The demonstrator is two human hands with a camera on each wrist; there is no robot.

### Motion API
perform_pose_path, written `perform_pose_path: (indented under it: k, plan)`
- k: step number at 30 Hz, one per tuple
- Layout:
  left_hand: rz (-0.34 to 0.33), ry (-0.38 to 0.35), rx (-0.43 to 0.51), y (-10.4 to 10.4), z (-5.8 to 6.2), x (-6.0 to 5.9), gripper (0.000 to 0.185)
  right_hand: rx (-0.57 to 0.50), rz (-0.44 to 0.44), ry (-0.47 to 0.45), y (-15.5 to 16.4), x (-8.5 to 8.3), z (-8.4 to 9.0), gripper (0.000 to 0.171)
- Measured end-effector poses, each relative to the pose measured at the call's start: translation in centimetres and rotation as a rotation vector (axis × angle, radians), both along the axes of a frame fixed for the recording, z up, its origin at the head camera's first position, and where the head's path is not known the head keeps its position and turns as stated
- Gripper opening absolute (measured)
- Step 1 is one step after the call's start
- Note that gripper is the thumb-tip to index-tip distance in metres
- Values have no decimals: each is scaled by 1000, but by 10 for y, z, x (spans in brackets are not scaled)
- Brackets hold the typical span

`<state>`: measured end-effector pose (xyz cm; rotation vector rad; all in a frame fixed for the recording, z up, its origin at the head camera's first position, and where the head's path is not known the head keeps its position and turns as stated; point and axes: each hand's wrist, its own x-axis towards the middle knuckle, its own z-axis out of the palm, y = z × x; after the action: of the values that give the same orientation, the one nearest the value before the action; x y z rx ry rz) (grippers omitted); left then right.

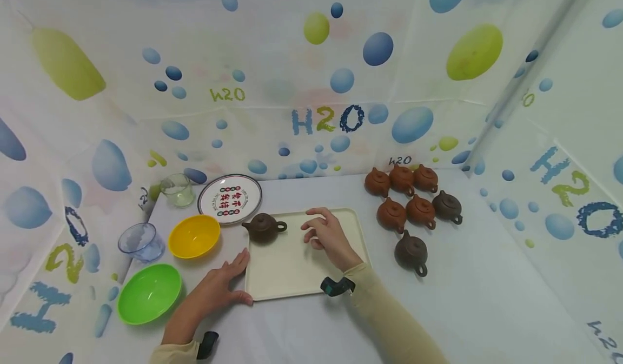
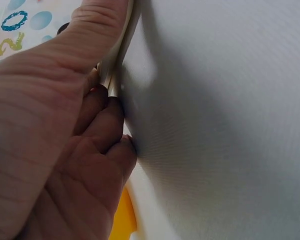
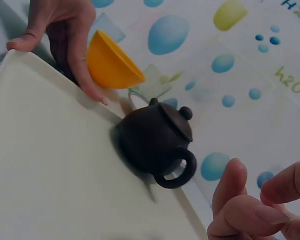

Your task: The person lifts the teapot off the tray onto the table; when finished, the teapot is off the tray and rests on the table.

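Note:
A dark brown teapot stands on the back left corner of a cream tray, its spout to the left and its handle to the right. My left hand touches the tray's left edge, with the thumb at the front left corner and the fingers stretched along the side. Over the tray hovers my right hand, fingers loosely bent and holding nothing. The right wrist view shows the teapot apart from the right hand's fingers.
Right of the tray sit several reddish-brown teapots and two dark ones, the nearest a dark teapot. Leftward are a printed plate, a yellow bowl, a green bowl, a blue glass and a greenish glass.

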<state>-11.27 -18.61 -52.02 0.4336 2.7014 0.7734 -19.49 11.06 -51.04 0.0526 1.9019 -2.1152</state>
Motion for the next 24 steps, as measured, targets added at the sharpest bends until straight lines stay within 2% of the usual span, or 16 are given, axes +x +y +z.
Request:
perform_pose_path:
  k: [5, 10, 16, 19, 24]
  plan:
    - [13, -24, -5, 1, -3, -1, 119, 14, 90, -27, -17, -12, -4, 53]
    - [8, -16, 0, 2, -3, -1, 118, 55, 159, -47, -27, -15, -8, 57]
    - [2, 8, -6, 1, -3, -1, 118, 82, 183, -54, -33, -7, -18, 40]
    - [-1, 18, -9, 1, -3, -2, 117, 98, 228, -68, -34, -1, -22, 31]
    - [6, 10, -19, 1, -4, -2, 117, 72, 351, -106, -42, 8, -24, 39]
